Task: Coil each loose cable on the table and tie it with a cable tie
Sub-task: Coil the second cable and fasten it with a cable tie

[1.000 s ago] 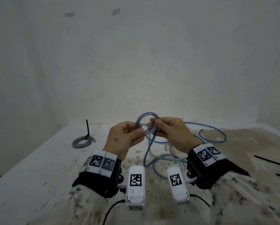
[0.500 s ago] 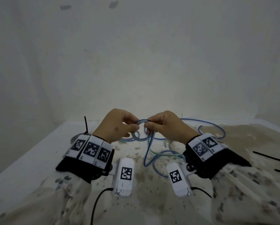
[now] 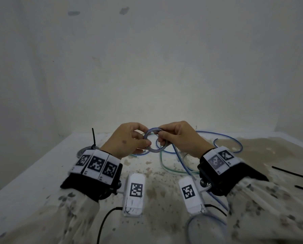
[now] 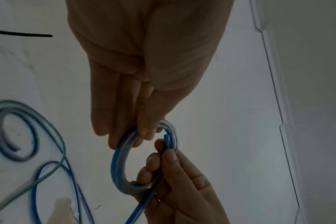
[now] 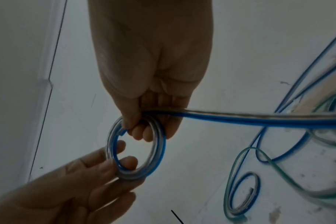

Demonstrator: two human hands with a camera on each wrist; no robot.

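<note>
Hands, left (image 3: 127, 140) and right (image 3: 178, 138), grip blue cable coil (image 3: 153, 150).

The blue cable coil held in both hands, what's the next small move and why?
Probably wrap one more turn onto the blue cable coil. Both the left hand and the right hand pinch the small ring above the table, but a long loose tail runs from the right hand to the loops lying there. No tie is on this coil yet; black cable ties lie to the right.
</note>
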